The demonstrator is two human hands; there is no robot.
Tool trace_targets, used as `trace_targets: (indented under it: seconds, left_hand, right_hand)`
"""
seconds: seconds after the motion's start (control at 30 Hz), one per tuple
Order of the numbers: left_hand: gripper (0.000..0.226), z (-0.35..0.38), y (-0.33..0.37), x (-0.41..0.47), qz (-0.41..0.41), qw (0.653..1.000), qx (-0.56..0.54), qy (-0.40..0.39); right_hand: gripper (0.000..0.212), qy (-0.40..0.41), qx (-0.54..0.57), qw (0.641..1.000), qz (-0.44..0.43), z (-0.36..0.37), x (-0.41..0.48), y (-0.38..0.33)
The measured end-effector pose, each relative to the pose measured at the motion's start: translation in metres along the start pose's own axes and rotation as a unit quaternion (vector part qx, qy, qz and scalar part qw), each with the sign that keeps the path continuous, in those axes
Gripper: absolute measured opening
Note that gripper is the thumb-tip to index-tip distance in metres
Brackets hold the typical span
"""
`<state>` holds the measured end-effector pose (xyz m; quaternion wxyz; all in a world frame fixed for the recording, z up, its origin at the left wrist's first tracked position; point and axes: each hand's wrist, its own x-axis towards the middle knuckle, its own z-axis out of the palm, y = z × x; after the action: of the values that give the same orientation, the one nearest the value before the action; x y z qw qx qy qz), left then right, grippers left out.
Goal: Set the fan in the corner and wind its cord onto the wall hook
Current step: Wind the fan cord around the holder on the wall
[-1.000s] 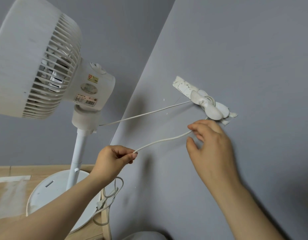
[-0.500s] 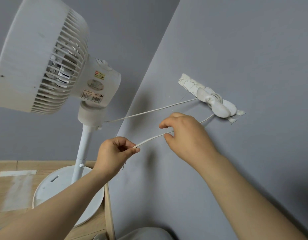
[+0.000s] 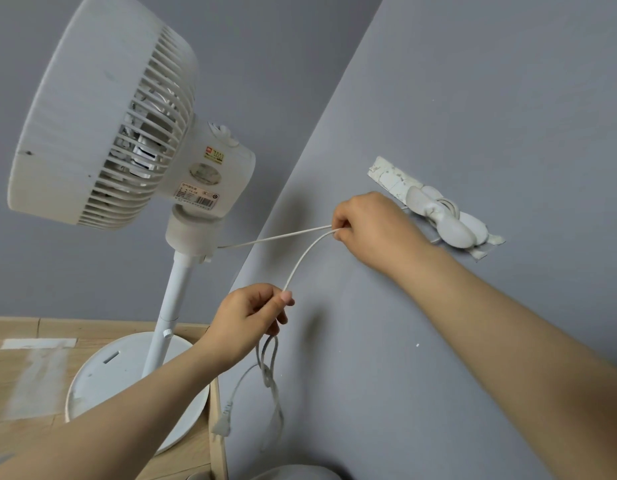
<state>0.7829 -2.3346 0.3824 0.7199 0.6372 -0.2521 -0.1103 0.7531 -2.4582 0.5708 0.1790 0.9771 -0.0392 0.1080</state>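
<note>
A white pedestal fan (image 3: 102, 119) stands on its round base (image 3: 106, 372) in the corner where two grey walls meet. Its thin white cord (image 3: 275, 236) runs from the neck to my right hand (image 3: 372, 230), which pinches two strands together just left of the white wall hook (image 3: 449, 223). A loop of cord lies around the hook. From there the cord curves down to my left hand (image 3: 248, 320), which grips it. Slack loops and the plug (image 3: 221, 424) hang below that hand.
The floor (image 3: 19, 386) is light wood with a pale strip of tape (image 3: 36, 342) on it. A peeling white adhesive strip (image 3: 391, 176) holds the hook to the right wall. A rounded pale object (image 3: 293, 472) shows at the bottom edge.
My right hand has slid left along the cord, away from the hook, and now pinches both strands. The left hand has stayed about where it was; the plug and slack loops have come into view below it.
</note>
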Motion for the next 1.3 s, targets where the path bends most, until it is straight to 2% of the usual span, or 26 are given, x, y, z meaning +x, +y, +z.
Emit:
trace_targets:
  seconds: [0.1, 0.23, 0.37, 0.5, 0.77, 1.3]
  left_hand:
    - [0.025, 0.001, -0.001, 0.001, 0.008, 0.999, -0.031, 0.007]
    - [0.018, 0.000, -0.005, 0.004, 0.014, 0.999, -0.037, 0.010]
    - [0.013, -0.001, -0.005, 0.005, 0.036, 0.999, 0.022, -0.008]
    - [0.021, -0.004, -0.011, 0.005, 0.047, 0.994, 0.092, -0.039]
    - [0.027, -0.004, -0.010, 0.007, 0.038, 0.996, 0.075, -0.039]
    - [0.024, -0.005, -0.010, 0.008, 0.032, 0.994, 0.101, -0.027]
  right_hand:
    - [0.010, -0.009, 0.006, 1.000, -0.004, -0.007, 0.011, 0.004]
    - [0.008, -0.020, 0.018, 0.999, -0.018, -0.017, 0.015, 0.007]
    - [0.010, -0.025, 0.000, 1.000, -0.018, -0.029, 0.021, 0.014]
    - [0.007, -0.002, 0.041, 0.999, 0.003, -0.043, 0.040, 0.029]
    - [0.005, -0.023, 0.069, 0.997, 0.038, -0.057, 0.049, 0.049]
    - [0.003, 0.052, 0.126, 0.988, 0.071, -0.085, 0.028, 0.064]
